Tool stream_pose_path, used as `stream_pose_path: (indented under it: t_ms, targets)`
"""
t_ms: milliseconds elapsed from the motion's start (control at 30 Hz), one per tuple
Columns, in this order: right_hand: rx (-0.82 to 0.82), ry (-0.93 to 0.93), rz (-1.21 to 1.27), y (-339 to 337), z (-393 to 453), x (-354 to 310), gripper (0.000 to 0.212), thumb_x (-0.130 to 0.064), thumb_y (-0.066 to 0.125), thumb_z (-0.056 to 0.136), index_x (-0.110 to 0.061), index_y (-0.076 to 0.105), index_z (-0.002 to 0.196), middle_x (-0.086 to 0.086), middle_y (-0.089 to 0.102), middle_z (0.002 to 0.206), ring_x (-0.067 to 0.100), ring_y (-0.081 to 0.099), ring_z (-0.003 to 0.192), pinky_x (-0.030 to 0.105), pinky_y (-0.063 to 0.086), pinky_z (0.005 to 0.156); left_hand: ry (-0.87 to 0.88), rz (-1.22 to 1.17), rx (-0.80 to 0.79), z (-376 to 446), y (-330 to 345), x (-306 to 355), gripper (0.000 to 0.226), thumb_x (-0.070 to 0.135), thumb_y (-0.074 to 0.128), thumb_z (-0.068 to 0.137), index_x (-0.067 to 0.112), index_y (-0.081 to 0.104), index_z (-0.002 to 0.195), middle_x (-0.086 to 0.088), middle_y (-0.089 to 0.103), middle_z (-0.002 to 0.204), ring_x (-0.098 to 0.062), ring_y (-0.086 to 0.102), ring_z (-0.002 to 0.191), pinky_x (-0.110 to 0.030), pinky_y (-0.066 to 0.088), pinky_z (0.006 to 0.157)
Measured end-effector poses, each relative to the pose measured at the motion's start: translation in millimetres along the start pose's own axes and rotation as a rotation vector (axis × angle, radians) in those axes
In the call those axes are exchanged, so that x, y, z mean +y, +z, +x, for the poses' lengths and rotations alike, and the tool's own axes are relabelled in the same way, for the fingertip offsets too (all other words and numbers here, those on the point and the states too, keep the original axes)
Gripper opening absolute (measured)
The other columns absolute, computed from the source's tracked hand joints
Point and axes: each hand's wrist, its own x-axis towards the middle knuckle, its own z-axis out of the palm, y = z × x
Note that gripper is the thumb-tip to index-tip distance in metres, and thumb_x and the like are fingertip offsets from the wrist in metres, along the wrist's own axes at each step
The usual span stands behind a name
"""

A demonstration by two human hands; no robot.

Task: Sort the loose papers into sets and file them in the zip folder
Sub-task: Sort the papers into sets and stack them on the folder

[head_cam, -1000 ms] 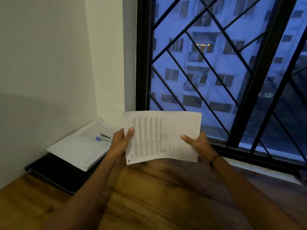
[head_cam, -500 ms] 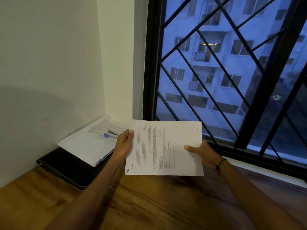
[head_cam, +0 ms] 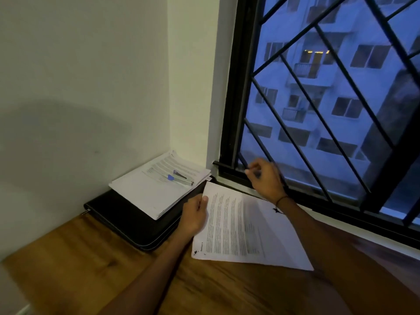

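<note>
My left hand (head_cam: 195,215) grips the left edge of a set of printed white sheets (head_cam: 245,228), thumb on top, tilted low over the wooden table (head_cam: 91,264). My right hand (head_cam: 264,177) is off the sheets and raised beyond their far edge, near the window sill, with loosely curled fingers holding nothing I can see. A black zip folder (head_cam: 129,220) lies shut against the wall at the left. On it rests a stack of papers (head_cam: 159,185) with a blue-capped pen (head_cam: 179,179) and a dark clip on top.
A white wall closes the left side and the corner. A black window frame (head_cam: 234,110) with diagonal bars runs along the right; its sill edges the table. Bare wood lies in front of the folder and under my forearms.
My right hand has let go of the sheets and lifted toward the sill. The sheets have dropped lower and tilted, now held by my left hand alone. The view has swung left and down.
</note>
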Motion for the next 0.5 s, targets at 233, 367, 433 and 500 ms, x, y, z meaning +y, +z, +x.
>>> stream_pose_path:
  t_ms: [233,367,433,500]
  targets:
    - [-0.467,-0.131,-0.044,86,50,-63,0.018,-0.029,0.071,0.093,-0.02,0.068,0.109,-0.003,0.068,0.105,0.012,0.064,0.101,0.038,0.057,0.094,0.014,0.075,0.045,-19,-15,-3,0.034,0.031,0.043,0.109,0.014,0.063,0.087,0.002,0.069,0.083,-0.008,0.068,0.077,-0.027,0.055,0.069]
    - [-0.584,-0.057,-0.115,127,66,-78,0.035,-0.04,0.073,0.091,-0.016,0.065,0.116,0.003,0.067,0.11,0.021,0.065,0.102,0.038,0.056,0.092,0.015,0.126,0.071,-35,-24,-4,0.033,0.032,0.042,0.109,0.024,0.059,0.082,0.006,0.066,0.081,-0.009,0.065,0.076,-0.026,0.052,0.068]
    - [-0.659,-0.023,-0.189,148,72,-85,0.05,-0.051,0.07,0.09,-0.014,0.061,0.121,0.006,0.065,0.114,0.024,0.063,0.101,0.039,0.055,0.09,0.008,0.129,0.077,-38,-25,-9,0.033,0.038,0.04,0.108,0.028,0.057,0.081,0.006,0.066,0.083,-0.012,0.065,0.081,-0.035,0.056,0.073]
    - [-0.719,-0.057,-0.312,168,76,-91,0.067,-0.064,0.065,0.087,-0.009,0.057,0.125,0.01,0.062,0.119,0.028,0.061,0.105,0.04,0.052,0.088,0.008,0.144,0.079,-39,-24,-12,0.035,0.044,0.038,0.107,0.028,0.059,0.084,0.007,0.067,0.086,-0.014,0.066,0.084,-0.041,0.058,0.075]
